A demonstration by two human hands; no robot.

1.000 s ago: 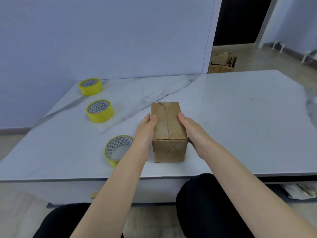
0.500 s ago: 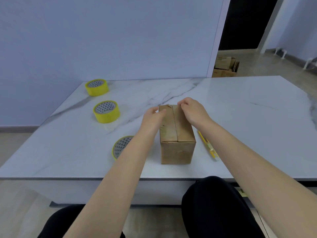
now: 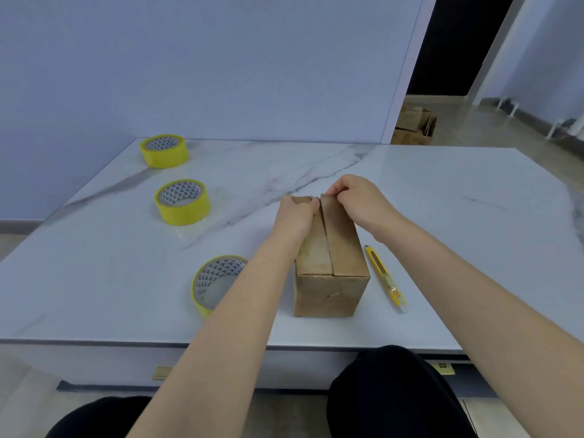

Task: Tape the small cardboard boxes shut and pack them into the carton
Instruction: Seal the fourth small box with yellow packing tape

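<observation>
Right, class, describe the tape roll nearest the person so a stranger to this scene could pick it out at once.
On the white marble table, three yellow tape rolls line the left side. The nearest roll lies just left of the brown cardboard box. Unlike the middle roll and the far roll, it is closest to the front edge and partly hidden by the left forearm.

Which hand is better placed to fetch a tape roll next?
Left, probably. The left hand grips the box on its left side, and the nearest tape roll lies just left of that forearm. The right hand would have to cross the box.
</observation>
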